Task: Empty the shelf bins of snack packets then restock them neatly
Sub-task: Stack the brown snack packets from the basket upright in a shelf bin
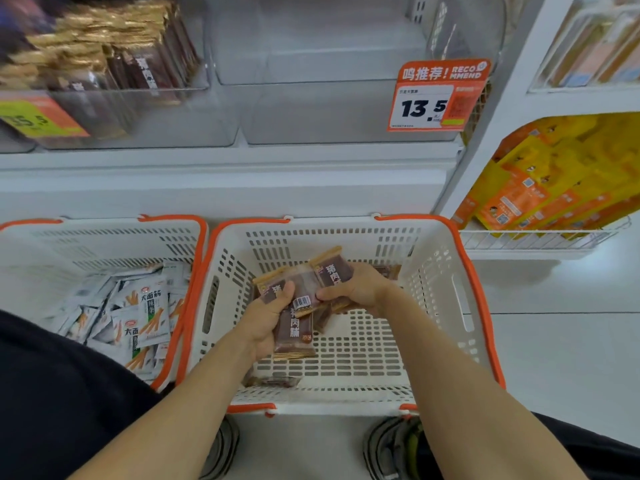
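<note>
Over a white basket (pixel 450 271), both hands (pixel 273 317) grip brown packets (pixel 294 332).

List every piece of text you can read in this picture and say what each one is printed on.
"鸣推荐! RECOMMEND": orange price sign on the empty clear bin.
"13.5": same sign; its small print is unreadable.
"猪肉脯": brown packets held by left hand and right hand.
"原味": lower brown packet.
"大面筋": white packets in the left basket.
Yellow tag: roughly "35.5", blurred.
Yellow packs: unreadable.
</note>
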A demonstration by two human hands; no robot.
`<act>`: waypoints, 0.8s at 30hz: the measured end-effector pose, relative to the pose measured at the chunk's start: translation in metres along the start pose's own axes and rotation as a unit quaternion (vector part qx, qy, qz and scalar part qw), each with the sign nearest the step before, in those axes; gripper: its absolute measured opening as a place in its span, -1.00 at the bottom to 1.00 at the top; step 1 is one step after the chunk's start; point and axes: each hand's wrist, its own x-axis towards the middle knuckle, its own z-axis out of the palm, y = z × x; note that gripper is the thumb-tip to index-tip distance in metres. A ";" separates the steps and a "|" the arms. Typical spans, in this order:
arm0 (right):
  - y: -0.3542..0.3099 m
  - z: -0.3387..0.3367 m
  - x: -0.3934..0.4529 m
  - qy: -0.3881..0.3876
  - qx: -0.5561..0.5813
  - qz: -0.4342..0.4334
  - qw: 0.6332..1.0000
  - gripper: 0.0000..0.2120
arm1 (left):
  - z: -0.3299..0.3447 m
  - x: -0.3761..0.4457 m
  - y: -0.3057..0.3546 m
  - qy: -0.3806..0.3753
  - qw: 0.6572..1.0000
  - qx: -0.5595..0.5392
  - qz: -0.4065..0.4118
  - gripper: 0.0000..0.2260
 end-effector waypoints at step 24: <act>0.013 0.013 -0.002 -0.039 0.072 0.074 0.994 -0.80 | -0.028 0.013 -0.029 -0.005 0.999 0.010 -0.047 -0.61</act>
